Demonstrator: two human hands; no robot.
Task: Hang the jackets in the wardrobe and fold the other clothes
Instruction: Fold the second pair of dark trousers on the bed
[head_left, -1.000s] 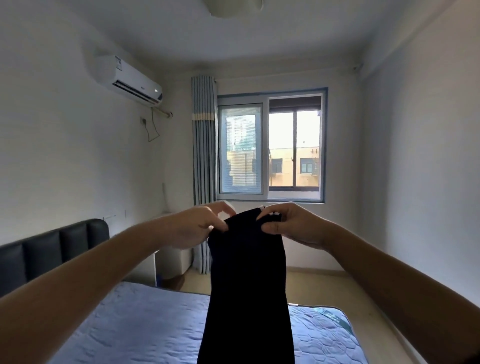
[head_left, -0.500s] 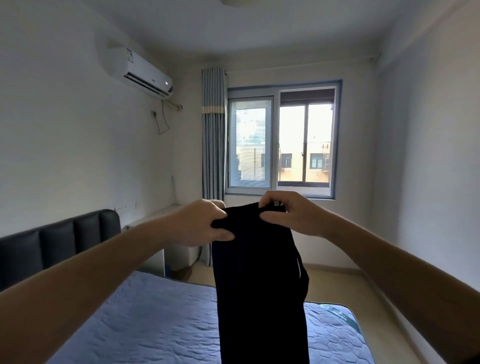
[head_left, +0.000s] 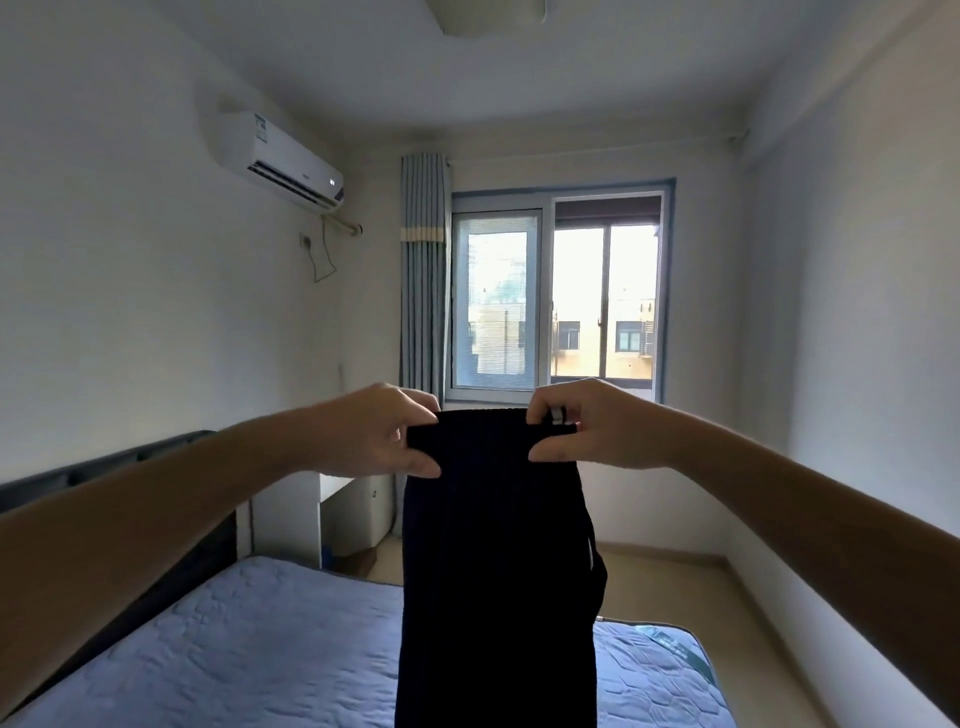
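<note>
Two hands hold one dark garment (head_left: 498, 571) up in the air in front of the window (head_left: 556, 301). The left hand (head_left: 382, 434) pinches the top left corner of the upper edge, thumb below and fingers curled over the cloth. The right hand (head_left: 597, 426) pinches the top right corner the same way, with a small white tag (head_left: 557, 415) showing between its fingers. Both hands are clenched on fabric, neither is free. The garment hangs straight down as a long narrow black panel. It is probably trousers held by the waistband and doubled lengthwise, but the cut is hard to read against the backlight. A loose flap sticks out on its right edge lower down. The bottom end runs out of frame, so contact with the blue quilted mattress (head_left: 234, 639) cannot be told. Judged progress: partway through folding this one piece, which is lined up and hanging flat but not yet laid down or folded crosswise. No wardrobe, hanger, jacket or folded pile shows, so what is done elsewhere cannot be judged. Likely left to do: lower it onto the bed, fold it over, set it aside, then handle the other clothes and the jackets. Also in the room are a dark padded headboard (head_left: 104, 462) at left, a white desk unit (head_left: 296, 514) past the bed, a striped curtain (head_left: 422, 270) beside the window and an air conditioner (head_left: 280, 161) high on the left wall.
</note>
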